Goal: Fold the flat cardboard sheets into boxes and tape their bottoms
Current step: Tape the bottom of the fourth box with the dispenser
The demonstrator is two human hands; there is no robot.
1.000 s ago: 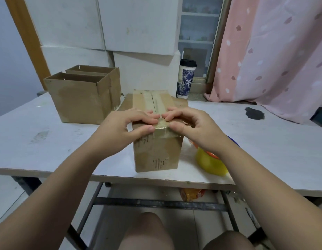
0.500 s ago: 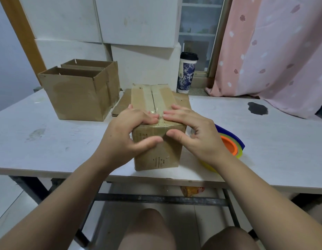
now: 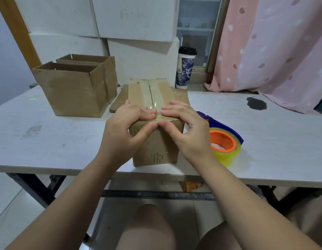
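- One box (image 3: 156, 147) stands upside down near the front edge of the table (image 3: 48, 141). Its bottom flaps are shut and face up, and a clear tape strip (image 3: 156, 94) runs along their seam.
- Both hands meet at the box's near top edge. The left hand (image 3: 124, 127) and the right hand (image 3: 189, 130) each bend their fingers over the top and set a thumb on the front face, pinching the tape's end down round the corner.
- Uneven pressing could, I judge, leave a crease or bubble at that edge, so the tape lifts and the seam gapes. Hard thumbs might also dent the wall or push the box away.
- Just right of the box lies the tape roll (image 3: 227, 150) in its dispenser, where a forearm could knock it.
- Behind the box lies a flat sheet (image 3: 120, 98), and two open boxes (image 3: 73, 91) stand at the left rear.
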